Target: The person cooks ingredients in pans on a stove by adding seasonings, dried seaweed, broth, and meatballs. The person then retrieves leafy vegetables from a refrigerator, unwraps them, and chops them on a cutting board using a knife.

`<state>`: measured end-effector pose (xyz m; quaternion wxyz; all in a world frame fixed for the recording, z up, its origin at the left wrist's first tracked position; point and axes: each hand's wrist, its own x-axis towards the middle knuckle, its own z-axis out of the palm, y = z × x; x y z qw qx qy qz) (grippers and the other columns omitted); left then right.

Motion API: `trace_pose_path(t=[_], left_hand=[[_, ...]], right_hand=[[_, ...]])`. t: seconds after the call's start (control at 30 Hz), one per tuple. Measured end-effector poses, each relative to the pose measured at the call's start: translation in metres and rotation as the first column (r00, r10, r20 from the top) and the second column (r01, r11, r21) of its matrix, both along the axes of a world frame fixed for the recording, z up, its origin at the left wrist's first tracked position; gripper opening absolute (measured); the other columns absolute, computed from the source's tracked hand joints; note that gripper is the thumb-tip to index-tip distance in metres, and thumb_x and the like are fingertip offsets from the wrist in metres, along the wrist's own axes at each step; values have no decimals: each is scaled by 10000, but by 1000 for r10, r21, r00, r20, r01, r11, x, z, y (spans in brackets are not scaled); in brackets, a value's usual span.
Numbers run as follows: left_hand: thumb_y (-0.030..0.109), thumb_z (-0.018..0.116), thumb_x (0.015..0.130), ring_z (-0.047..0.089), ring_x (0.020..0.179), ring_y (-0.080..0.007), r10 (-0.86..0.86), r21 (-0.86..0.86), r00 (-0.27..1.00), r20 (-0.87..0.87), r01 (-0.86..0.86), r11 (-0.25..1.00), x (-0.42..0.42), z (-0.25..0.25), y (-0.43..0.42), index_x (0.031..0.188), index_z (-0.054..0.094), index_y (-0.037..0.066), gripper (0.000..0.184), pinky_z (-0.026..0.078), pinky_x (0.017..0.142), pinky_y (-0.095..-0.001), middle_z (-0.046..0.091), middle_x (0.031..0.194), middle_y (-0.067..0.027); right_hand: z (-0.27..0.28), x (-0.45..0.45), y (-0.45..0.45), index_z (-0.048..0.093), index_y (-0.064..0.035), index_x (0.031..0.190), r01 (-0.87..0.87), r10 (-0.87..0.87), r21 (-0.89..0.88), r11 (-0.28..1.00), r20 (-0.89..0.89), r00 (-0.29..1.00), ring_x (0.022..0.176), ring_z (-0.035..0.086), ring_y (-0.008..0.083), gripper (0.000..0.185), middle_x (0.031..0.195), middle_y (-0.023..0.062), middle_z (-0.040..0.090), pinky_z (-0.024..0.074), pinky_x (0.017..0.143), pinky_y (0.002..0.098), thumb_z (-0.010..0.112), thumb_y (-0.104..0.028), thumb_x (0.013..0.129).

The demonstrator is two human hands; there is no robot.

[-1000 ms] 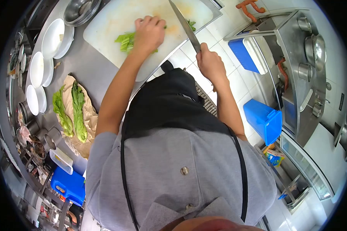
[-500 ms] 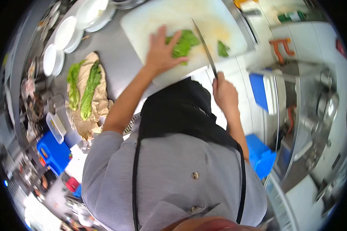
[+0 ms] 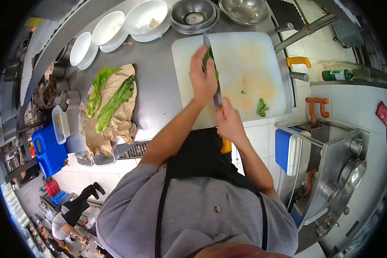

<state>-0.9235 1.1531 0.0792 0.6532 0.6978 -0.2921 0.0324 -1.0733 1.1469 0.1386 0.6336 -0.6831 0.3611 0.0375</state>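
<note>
My right hand (image 3: 231, 122) is wrapped around the yellow handle of a kitchen knife (image 3: 217, 95). Its long blade lies over the white cutting board (image 3: 262, 47), pointing away from me. Against the left side of the blade, my left hand (image 3: 203, 79) closes over green lettuce leaves (image 3: 208, 56), mostly hidden by the fingers and knife. A small cut piece of lettuce (image 3: 262, 107) rests near the board's right front corner, with a tiny scrap a little farther in. Left of the board, two long lettuce heads (image 3: 115, 104) lie on crumpled brown paper (image 3: 109, 129).
White bowls (image 3: 109, 29) line the back left of the steel counter (image 3: 155, 86). Stacked metal bowls (image 3: 193, 15) stand behind the board. A blue jug (image 3: 49, 150) is at far left. Another person (image 3: 71, 215) works at lower left. Right stands a metal rack (image 3: 331, 159).
My left hand has gone from spread over the leaves to closed around them. The knife has swung left, from standing apart from the leaves to alongside my left hand. The view has shifted.
</note>
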Motion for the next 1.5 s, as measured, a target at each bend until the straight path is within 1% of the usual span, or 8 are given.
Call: trace_pose_path(t=[0.07,0.43,0.5,0.67,0.97,1.07,1.23,1.5], left_hand=[[102,523,929,585,1100,-292,76,-88,991,114,-67,994,37,30,-24,1235,550,-37,338,436,968,-353,605,1202,-185],[404,363,1018,384,1354,-302,-134,-72,956,-262,119,990,170,66,-64,1449,404,68,548,264,1135,-378,477,1417,-198],[171,565,900,630,953,-319,152,38,988,-2,-152,988,128,79,-47,1072,627,-36,276,476,858,-393,660,998,-204],[152,645,865,600,997,-307,-689,440,691,218,561,701,-41,1,-32,1005,663,20,192,498,844,-416,628,1041,-137],[143,593,765,579,863,-225,-784,693,432,446,388,608,-101,-22,-20,840,627,58,118,498,746,-343,578,863,-70],[127,608,755,587,864,-243,-580,553,694,427,307,775,-71,-12,23,848,618,69,111,500,741,-360,572,833,-72],[-7,667,733,606,830,-258,25,447,989,148,-89,890,27,34,243,971,657,52,245,511,727,-354,601,893,-120],[159,673,822,670,851,-330,708,744,577,407,-659,110,88,24,656,1116,633,8,333,527,753,-387,681,985,-191]], right_hand=[[5,29,-20,429,-7,1011,0,92,-438,899,190,977,610,601,449,151,651,244,593,482,561,500,462,-135,936],[50,19,-118,615,-42,1127,169,-86,-527,833,179,980,718,624,408,303,773,244,629,475,647,438,545,-229,899],[29,-38,-130,630,-69,1133,149,-105,-567,811,110,988,683,627,382,300,759,222,637,473,611,417,583,-234,887],[-22,-104,-174,641,-117,1165,-94,-4,-861,499,-111,994,645,635,348,310,740,160,641,488,569,419,636,-232,877],[-40,-85,-171,591,-238,1262,-259,53,-949,178,-253,966,954,575,320,439,960,125,583,497,775,436,688,-214,834],[-40,-66,-154,604,-98,1223,-27,86,-998,65,-21,996,942,544,369,387,985,190,557,473,811,436,662,-146,844],[-30,12,-59,643,-22,1104,-11,273,-808,589,187,944,894,591,339,268,990,176,583,492,746,413,641,-75,842],[-21,191,138,653,-71,1043,-283,868,-890,356,203,454,874,608,307,200,935,106,605,507,747,406,621,-98,848]])
